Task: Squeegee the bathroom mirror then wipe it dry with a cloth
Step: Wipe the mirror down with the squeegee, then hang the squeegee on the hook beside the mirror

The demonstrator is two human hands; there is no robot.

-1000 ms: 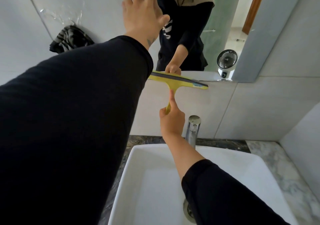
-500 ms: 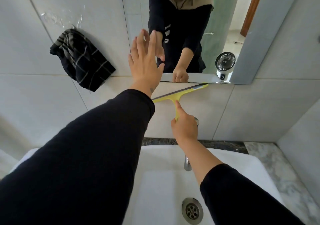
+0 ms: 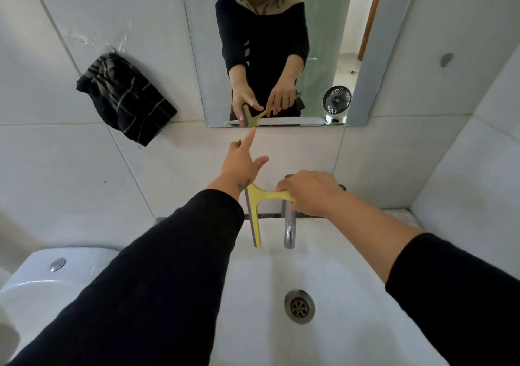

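Moved: yellow plastic squeegee (image 3: 254, 213) has come down off the frameless wall mirror (image 3: 281, 56) to hang over the white basin (image 3: 351, 295), blade vertical. Right hand (image 3: 308, 192) clamped on its handle beside the chrome tap (image 3: 289, 225). Left hand (image 3: 242, 163) fingers apart, forefinger extended, apparently near the blade top. Black striped cloth (image 3: 123, 98) hangs left. Advice: drain the blade over the basin before parking it.

Two hands (image 3: 242, 163) — one squeegee (image 3: 257, 211), one cloth (image 3: 123, 98), one mirror (image 3: 323, 28), one tap (image 3: 289, 228).
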